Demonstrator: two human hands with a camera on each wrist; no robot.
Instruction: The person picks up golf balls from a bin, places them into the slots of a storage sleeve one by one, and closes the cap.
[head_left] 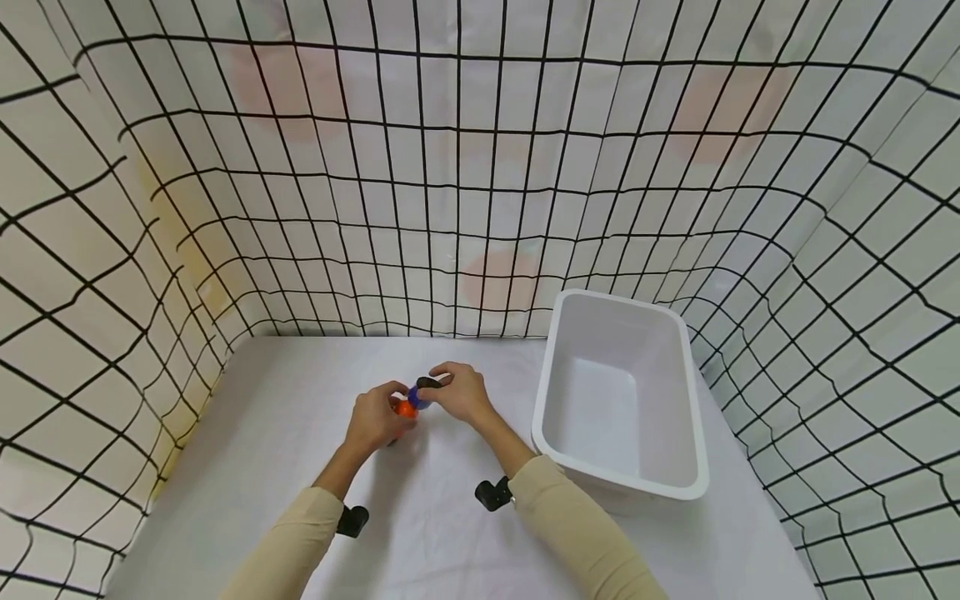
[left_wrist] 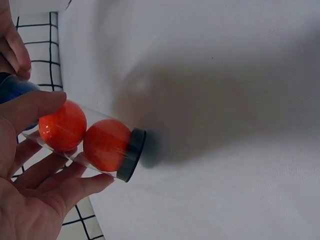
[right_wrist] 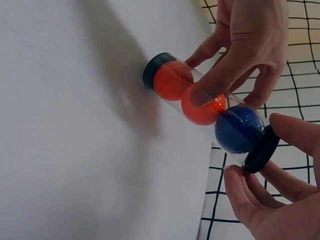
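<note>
A clear plastic tube holds two orange balls (right_wrist: 172, 81) and one blue ball (right_wrist: 238, 129), lined up in a row. A black end cap (left_wrist: 131, 155) closes the orange end; a second black lid (right_wrist: 262, 150) sits at the blue end. My left hand (head_left: 375, 418) grips the tube around its middle, thumb across the near orange ball. The right hand (head_left: 461, 393) pinches the lid at the blue end between thumb and fingers. In the head view the tube is tilted over the table, its blue end toward the right hand, and partly hidden by the fingers.
A white plastic bin (head_left: 600, 417) stands on the white table (head_left: 450, 533) to the right, beside the right forearm. Black wire grid (head_left: 457, 183) encloses the table at the back and both sides. Small black devices are strapped at both wrists.
</note>
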